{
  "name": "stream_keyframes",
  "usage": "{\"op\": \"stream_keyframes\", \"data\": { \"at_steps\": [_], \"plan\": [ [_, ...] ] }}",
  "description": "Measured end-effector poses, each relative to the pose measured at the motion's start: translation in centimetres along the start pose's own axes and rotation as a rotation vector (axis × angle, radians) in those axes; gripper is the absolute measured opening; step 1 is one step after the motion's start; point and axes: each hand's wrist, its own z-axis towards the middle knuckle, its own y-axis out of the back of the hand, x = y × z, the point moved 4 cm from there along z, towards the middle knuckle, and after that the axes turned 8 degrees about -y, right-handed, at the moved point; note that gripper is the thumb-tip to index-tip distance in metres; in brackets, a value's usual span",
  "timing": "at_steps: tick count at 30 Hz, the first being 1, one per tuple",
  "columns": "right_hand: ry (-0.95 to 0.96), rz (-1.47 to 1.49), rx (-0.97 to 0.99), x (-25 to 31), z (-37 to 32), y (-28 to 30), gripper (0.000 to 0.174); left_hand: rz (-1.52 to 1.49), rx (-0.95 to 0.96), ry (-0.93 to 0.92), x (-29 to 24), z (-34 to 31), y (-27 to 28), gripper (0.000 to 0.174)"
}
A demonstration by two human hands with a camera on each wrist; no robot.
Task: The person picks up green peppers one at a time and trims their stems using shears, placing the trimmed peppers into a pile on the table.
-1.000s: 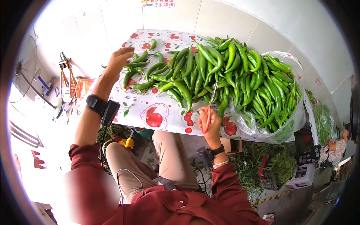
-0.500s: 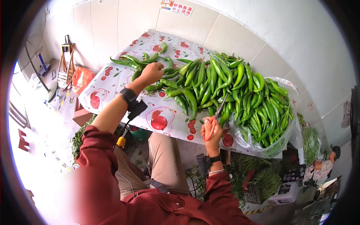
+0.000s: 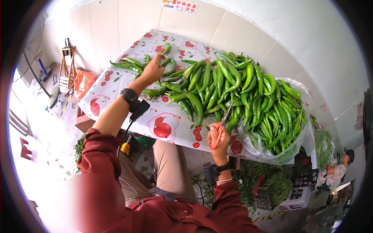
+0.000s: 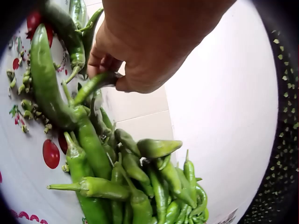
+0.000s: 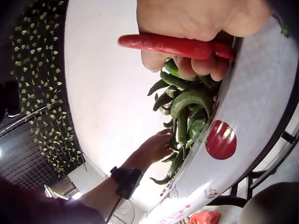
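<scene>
A large heap of long green chili peppers (image 3: 268,112) spreads over the fruit-patterned tablecloth (image 3: 143,120), partly inside a clear plastic bag (image 3: 256,149). My left hand (image 3: 153,71) is over the left end of the heap. In the left wrist view, its thumb and fingers pinch the dark end of a curved green pepper (image 4: 95,87). Beside the heap's front edge, my right hand (image 3: 218,140) grips red-handled scissors (image 3: 229,110), blades pointing up toward the peppers. Small cut stem ends (image 4: 28,106) lie scattered on the cloth. A smaller group of peppers (image 3: 126,65) lies farther left.
A tiled wall (image 3: 186,27) borders the table's far side. Leafy greens (image 3: 279,186) and a pale plastic stool (image 3: 295,199) are on the floor at right, near another person (image 3: 332,174). An orange bag (image 3: 83,82) and a wooden folding stand (image 3: 68,68) stand at left.
My left hand moved right from the far left to the peppers, then slightly back left and away from me. The right hand keeps the scissors; the head view has shifted.
</scene>
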Motion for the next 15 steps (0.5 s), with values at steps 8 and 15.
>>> {"op": "stream_keyframes", "data": {
  "at_steps": [8, 15],
  "plan": [
    [0.003, -0.007, -0.022, -0.5, 0.0, 0.1, 0.013, -0.306, -0.037, 0.068, 1.2, -2.7, 5.8, 0.034],
    [-0.002, 0.029, -0.035, -0.4, 0.0, -0.1, 0.014, -0.364, -0.078, 0.165, -1.1, -7.6, 6.6, 0.032]
  ]
}}
